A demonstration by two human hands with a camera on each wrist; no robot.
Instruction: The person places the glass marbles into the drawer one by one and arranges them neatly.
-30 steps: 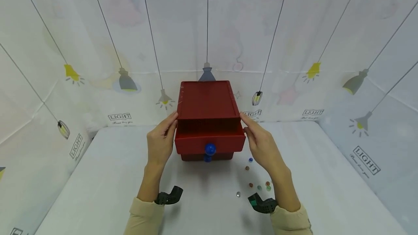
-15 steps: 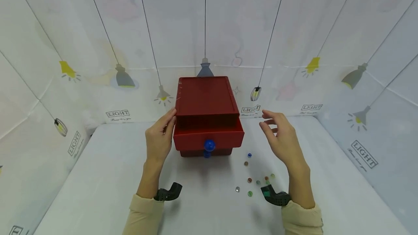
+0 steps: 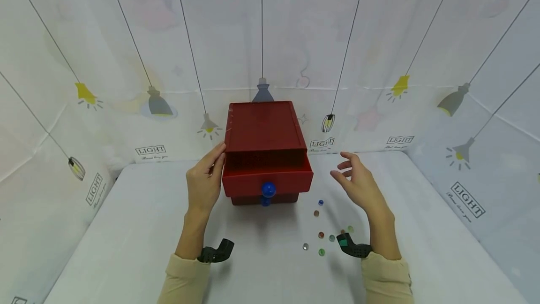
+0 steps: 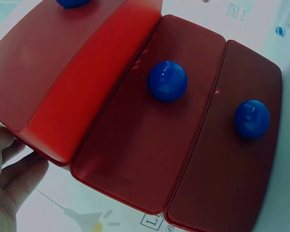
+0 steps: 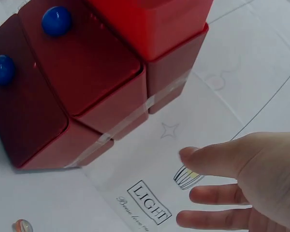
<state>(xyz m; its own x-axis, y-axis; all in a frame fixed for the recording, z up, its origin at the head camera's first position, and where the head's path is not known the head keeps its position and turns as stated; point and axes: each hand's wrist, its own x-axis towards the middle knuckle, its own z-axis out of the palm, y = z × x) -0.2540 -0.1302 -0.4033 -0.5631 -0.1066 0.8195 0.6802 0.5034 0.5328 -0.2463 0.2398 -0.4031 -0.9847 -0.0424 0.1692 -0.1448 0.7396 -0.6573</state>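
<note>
One glossy dark-red, box-shaped drawer cabinet (image 3: 266, 125), seemingly plastic, is placed around the middle of the white tabletop (image 3: 147, 229), towards its far edge. Its red top drawer (image 3: 291, 183), fitted with a round, shiny blue knob (image 3: 268, 189), is pulled partly out, while the dark-red middle drawer (image 4: 130, 140) and bottom drawer (image 4: 217, 164) are seen closed beneath it. The cabinet's left side is touched near the front by the left hand (image 3: 204, 182), whose fingers are slightly parted and laid against it rather than pinched on anything. The right hand (image 3: 358, 182) is held apart from the cabinet's right side, its fingers spread and lightly bent, with nothing between them. Several small, round, glass-like marbles (image 3: 321, 235) in blue, brown, orange, green and clear are scattered in front and to the right. The step in hand is judged to be the steadying of the cabinet with its drawer drawn out; next, a marble would best be reached from above and pinched lightly, since smooth balls are easily rolled away.
</note>
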